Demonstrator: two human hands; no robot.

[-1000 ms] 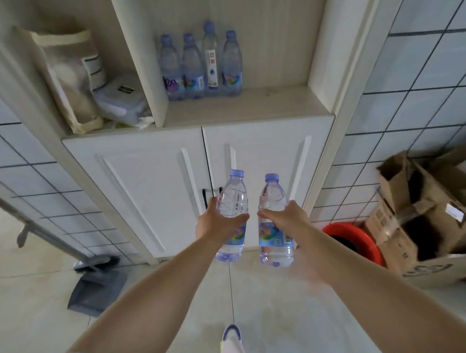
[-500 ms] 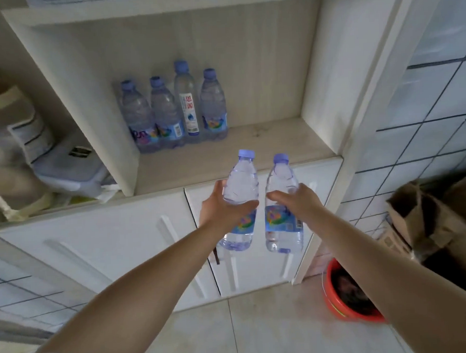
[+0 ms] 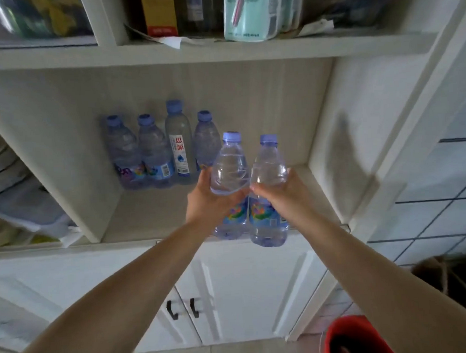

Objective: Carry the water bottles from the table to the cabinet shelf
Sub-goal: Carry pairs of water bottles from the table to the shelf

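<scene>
Above the front edge of the cabinet shelf (image 3: 153, 215), two water bottles held upright, side by side and touching. Left hand (image 3: 211, 201) wrapped round the left bottle (image 3: 230, 163) at its waist, fingers curled about it, thumb on the near left side. Right hand (image 3: 284, 192) wrapped round the right bottle (image 3: 269, 163) the same way, fingers curled across its middle above the coloured label. Both bottles clear, blue-capped, their bases hanging just in front of and slightly below the shelf lip, not set down. At the back left of the shelf, a row of four bottles (image 3: 160, 150) standing upright against the rear panel, the third taller with a white label. Below, white cabinet doors (image 3: 233, 297) with two dark handles. At lower right, a red bucket (image 3: 351, 337) on the floor. On the upper shelf (image 3: 193, 54), books and packets.
</scene>
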